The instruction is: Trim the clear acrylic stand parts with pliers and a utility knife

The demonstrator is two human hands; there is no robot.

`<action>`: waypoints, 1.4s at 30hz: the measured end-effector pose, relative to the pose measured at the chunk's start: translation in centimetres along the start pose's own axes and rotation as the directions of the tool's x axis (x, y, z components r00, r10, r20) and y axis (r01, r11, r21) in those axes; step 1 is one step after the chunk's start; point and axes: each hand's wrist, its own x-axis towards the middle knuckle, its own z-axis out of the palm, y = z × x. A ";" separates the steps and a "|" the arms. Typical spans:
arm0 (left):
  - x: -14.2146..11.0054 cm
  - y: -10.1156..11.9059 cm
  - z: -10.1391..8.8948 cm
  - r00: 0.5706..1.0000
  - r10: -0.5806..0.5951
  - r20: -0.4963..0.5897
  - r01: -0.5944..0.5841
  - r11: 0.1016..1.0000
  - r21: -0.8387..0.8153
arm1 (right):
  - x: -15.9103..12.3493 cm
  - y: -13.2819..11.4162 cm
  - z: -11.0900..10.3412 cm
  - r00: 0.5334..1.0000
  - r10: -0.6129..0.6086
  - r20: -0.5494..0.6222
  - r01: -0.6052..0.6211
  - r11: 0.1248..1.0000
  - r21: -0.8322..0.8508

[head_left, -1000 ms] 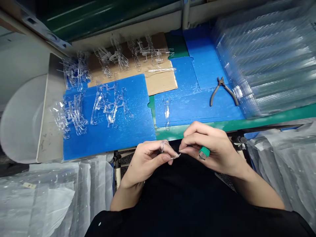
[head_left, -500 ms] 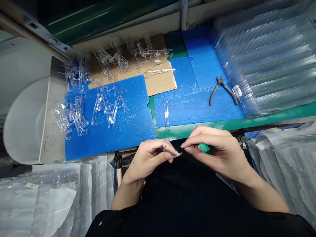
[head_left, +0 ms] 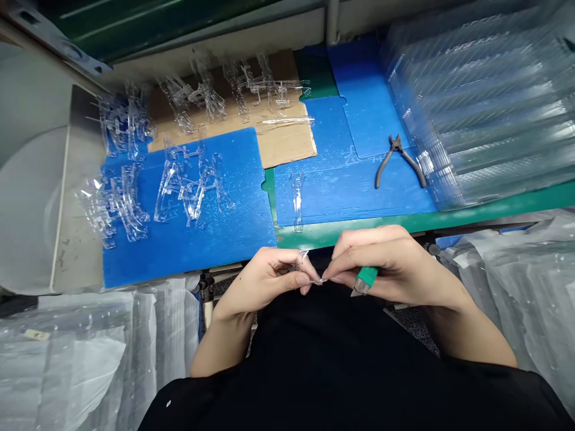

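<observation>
Between thumb and fingers, my left hand (head_left: 281, 275) pinches a small clear plastic part (head_left: 318, 281), mostly hidden by the fingers. My right hand (head_left: 390, 266) is closed around a green utility knife (head_left: 366, 278), its metal tip pointing down and left below the fingers. The right thumb and fingertip meet at the near end of the clear part, touching it or very close. Beyond the hands, a single clear plastic piece (head_left: 297, 202) lies on the blue sheet (head_left: 332, 197). Both hands are in front of the bench edge, above my dark shirt.
Diagonal cutters (head_left: 398, 158) lie open on the blue sheet, beside a stack of clear trays (head_left: 494, 120). Several clear molded pieces (head_left: 193, 185) are spread on the left blue sheet and on cardboard (head_left: 287, 143). Wrapped stacks (head_left: 90, 347) stand at lower left and right.
My right hand has moved left, its fingertips now at the clear part. The utility knife has tilted so its tip points downward. The view has shifted slightly.
</observation>
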 end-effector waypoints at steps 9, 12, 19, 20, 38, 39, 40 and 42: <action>0.4 -0.8 0.0 1.000 0.013 -0.023 -0.014 1.000 -0.017 | -0.1 0.5 -0.1 0.996 0.085 -0.026 -0.088 0.985 -0.148; 0.4 -0.8 0.2 0.993 0.079 -0.085 -0.080 0.997 -0.005 | -0.3 0.6 1.3 0.940 0.227 -0.255 -0.281 0.939 -0.198; 0.4 -0.7 0.1 0.990 0.120 -0.068 -0.120 0.993 0.008 | -1.9 -0.7 3.1 0.956 0.207 -0.208 -0.257 0.933 -0.252; 0.4 -0.7 0.0 0.990 0.126 -0.070 -0.126 0.992 0.012 | -2.0 -0.9 3.2 0.961 0.198 -0.191 -0.246 0.928 -0.278; 0.7 -0.2 0.5 0.973 0.229 -0.030 -0.230 0.973 -0.024 | -3.0 -1.8 3.1 0.978 0.179 -0.106 -0.204 0.922 -0.329; 0.7 -0.2 0.5 0.970 0.240 -0.029 -0.241 0.970 -0.023 | -3.1 -1.8 3.1 0.977 0.186 -0.101 -0.209 0.928 -0.307; 0.8 -0.2 0.5 0.969 0.247 -0.027 -0.247 0.969 -0.020 | -3.1 -1.9 3.1 0.976 0.195 -0.096 -0.214 0.935 -0.283; 0.7 -0.2 0.5 0.970 0.240 -0.021 -0.241 0.971 -0.008 | -3.2 -1.8 3.2 0.973 0.213 -0.087 -0.228 0.946 -0.232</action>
